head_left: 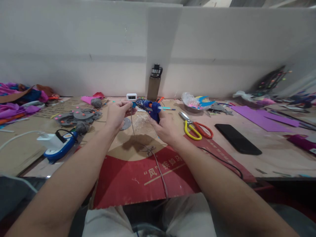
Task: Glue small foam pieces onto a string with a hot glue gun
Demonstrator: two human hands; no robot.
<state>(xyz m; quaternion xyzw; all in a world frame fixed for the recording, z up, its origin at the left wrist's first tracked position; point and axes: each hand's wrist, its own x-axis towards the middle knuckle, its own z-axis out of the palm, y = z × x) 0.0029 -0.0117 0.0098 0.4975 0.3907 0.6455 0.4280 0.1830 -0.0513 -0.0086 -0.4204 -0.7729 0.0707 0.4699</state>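
My right hand (164,126) is wrapped round the handle of a blue hot glue gun (155,110), whose nozzle points left. A glue stick shows at the gun's rear. The fingertips of my left hand (118,113) are pinched on a grey yarn (132,123) just by the nozzle. The yarn hangs down onto the red and tan cardboard and trails towards my lap. A small blue bit shows at the fingertips; whether it is the nozzle's tip I cannot tell. Below the left hand lies a grey disc (126,124), partly covered by the fingers.
Scissors (191,126) and a black phone (237,139) lie to the right, by purple sheets (261,118). A blue power strip (61,149) and grey felt pieces (74,117) sit left. A bottle (154,84) stands at the back. Red cardboard (118,184) overhangs the front edge.
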